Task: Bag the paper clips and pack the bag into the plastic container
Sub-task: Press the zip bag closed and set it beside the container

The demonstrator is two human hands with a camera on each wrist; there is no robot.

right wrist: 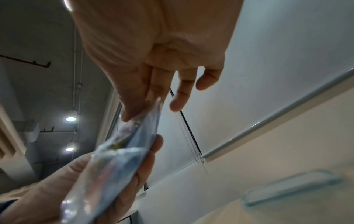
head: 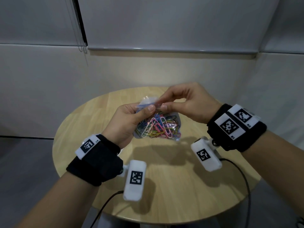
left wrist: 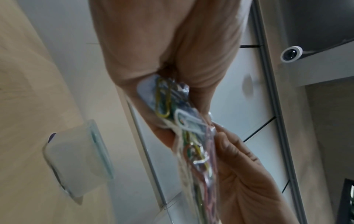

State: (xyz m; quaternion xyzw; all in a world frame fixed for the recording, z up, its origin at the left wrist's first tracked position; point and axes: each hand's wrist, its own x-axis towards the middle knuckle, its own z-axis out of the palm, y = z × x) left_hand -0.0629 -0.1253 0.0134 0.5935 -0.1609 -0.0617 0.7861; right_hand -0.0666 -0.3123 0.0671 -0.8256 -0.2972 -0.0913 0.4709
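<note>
- The bag point(head: 148, 102) was thin clear plastic, glossy and crinkled, with a blue seal strip.
- The paper clips point(head: 158, 127) had smooth, shiny colour coatings.
- The table point(head: 181, 186) was pale wood-grain, matt.
- The container point(left wrist: 76, 159), at the table's 12 o'clock edge, was frosted translucent plastic.
- The wristbands point(head: 97, 163) were black matt cloth.
</note>
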